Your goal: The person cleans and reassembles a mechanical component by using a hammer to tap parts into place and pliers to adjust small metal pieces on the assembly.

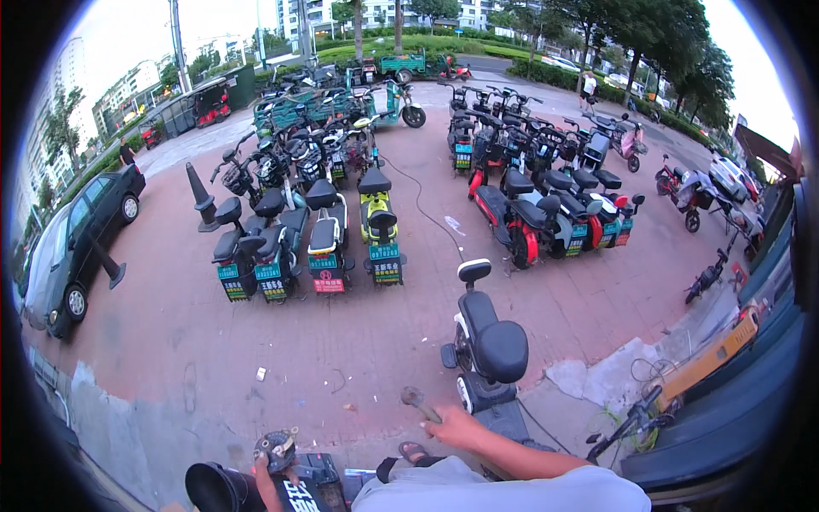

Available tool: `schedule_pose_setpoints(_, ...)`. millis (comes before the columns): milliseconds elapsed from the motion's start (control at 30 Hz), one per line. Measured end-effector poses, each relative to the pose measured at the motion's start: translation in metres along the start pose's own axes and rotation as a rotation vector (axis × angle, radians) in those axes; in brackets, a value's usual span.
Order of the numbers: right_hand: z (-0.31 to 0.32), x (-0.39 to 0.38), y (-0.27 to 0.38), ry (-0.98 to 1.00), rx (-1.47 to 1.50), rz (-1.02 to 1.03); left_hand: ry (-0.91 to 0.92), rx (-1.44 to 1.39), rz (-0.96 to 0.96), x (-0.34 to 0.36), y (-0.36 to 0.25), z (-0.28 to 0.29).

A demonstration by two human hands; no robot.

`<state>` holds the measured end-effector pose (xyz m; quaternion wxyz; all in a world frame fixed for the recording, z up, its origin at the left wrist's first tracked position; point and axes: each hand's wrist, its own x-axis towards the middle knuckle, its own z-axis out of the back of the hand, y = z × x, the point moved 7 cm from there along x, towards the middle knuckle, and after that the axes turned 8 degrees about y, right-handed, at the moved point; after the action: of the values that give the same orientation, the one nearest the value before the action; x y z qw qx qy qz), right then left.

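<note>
Holds a hammer [413, 396] in a closed right grip [458, 427], a round metal part [275, 448] in a curled left grip [263, 470], near a black bucket [205, 488]. Probably readies a strike; needs steady aim.

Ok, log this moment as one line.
Right hand: holding hammer | left hand: holding metal part | ahead: parked scooter | lower left: bucket

Soft, even daylight came from a pale sky [128, 30], washed out nearly to white at upper left and upper right. The reddish paving [367, 333] was moderately bright, with faint, diffuse shadows beneath the scooters [501, 350]. Trees [657, 43] looked dark against the glare. The fisheye lens bowed straight edges inside a black, rounded border; distant buildings [128, 107] appeared hazy.
</note>
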<state>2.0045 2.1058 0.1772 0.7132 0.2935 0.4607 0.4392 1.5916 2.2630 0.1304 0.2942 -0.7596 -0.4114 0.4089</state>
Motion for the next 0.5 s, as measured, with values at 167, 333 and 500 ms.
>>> schedule_pose_setpoints(167,0.034,0.052,-0.024,-0.082,0.064,-0.023,0.105,0.096,0.094,0.075,-0.016,-0.070)
schedule_pose_setpoints(333,0.028,0.117,-0.038,0.009,-0.019,-0.038,0.086,0.150,0.018,0.141,-0.015,-0.055)
schedule_pose_setpoints(500,0.014,0.182,-0.009,0.042,0.151,-0.228,-0.290,-0.037,0.098,0.159,-0.034,-0.029)
